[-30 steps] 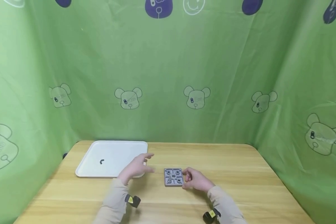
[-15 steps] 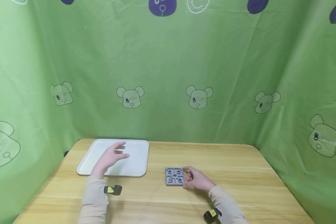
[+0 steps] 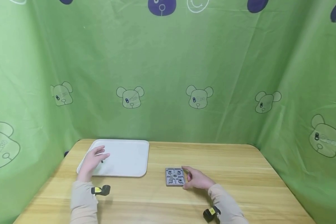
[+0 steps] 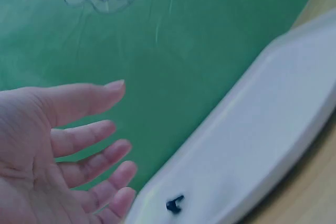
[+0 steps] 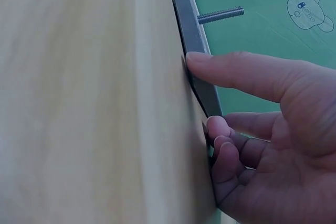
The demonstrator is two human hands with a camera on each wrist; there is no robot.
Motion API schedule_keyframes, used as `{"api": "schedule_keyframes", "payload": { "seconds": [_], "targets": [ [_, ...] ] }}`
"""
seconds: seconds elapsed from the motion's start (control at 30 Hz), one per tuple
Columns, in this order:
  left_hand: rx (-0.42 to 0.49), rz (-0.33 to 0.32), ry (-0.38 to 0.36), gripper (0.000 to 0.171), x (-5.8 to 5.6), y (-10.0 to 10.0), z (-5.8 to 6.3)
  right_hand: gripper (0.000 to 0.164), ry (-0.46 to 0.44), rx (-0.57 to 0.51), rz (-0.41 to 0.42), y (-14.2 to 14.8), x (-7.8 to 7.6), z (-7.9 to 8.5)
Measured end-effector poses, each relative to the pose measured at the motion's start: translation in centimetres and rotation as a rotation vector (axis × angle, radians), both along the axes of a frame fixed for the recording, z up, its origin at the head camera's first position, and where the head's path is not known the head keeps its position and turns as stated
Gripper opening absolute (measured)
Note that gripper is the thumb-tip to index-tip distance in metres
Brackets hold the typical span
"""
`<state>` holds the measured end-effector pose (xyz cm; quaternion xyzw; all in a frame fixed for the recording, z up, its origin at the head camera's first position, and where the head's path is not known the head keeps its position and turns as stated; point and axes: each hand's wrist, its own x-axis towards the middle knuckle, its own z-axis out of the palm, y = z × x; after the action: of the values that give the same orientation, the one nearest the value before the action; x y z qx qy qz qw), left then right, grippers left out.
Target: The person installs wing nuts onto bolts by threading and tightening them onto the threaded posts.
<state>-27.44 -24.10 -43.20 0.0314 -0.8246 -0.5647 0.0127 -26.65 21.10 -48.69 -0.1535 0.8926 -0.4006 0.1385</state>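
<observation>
My left hand (image 3: 92, 160) hovers over the left part of the white tray (image 3: 127, 158), thumb and fingers apart and holding nothing. Close to its thumb, a small black curved part (image 4: 175, 204) lies on the tray, partly covered by the hand in the head view. On the table to the right sits a grey square plate (image 3: 175, 183) with recesses and round holes. A threaded bolt (image 5: 220, 15) stands up from it. My right hand (image 3: 198, 179) holds the plate by its right side, thumb at the near corner and forefinger at the far one.
The wooden table (image 3: 229, 161) reaches back to a green curtain (image 3: 168, 124) with bear-head prints, which also hangs at both sides. Bare wood lies between tray and plate.
My left hand has moved left, from beside the tray's right edge to over the black part. The right hand and the plate have stayed in place.
</observation>
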Motion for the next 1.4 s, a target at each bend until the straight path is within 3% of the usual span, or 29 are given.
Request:
{"api": "schedule_keyframes", "payload": {
  "seconds": [0.23,0.5,0.83,1.2,1.4],
  "targets": [
    [0.025,0.138,-0.045,0.065,-0.7,-1.5,-2.3,0.096,0.02,0.028,0.0,-0.1,0.1,0.2],
    [-0.128,0.231,-0.012,0.054,-1.6,-2.1,-4.5,0.095,0.07,0.095,-0.003,-0.1,0.2,0.2],
    [-0.302,0.27,-0.004,0.042,-2.1,-1.8,-5.1,0.096,0.077,0.082,-0.022,0.1,0.0,0.0],
    [-0.378,0.328,0.004,0.026,-2.3,-1.3,-5.2,0.096,0.086,0.08,0.004,0.4,-0.1,0.0],
    [-0.418,0.327,-0.009,0.023,-2.4,-1.3,-5.2,0.095,0.085,0.082,0.01,0.5,0.0,0.1]
  ]
}}
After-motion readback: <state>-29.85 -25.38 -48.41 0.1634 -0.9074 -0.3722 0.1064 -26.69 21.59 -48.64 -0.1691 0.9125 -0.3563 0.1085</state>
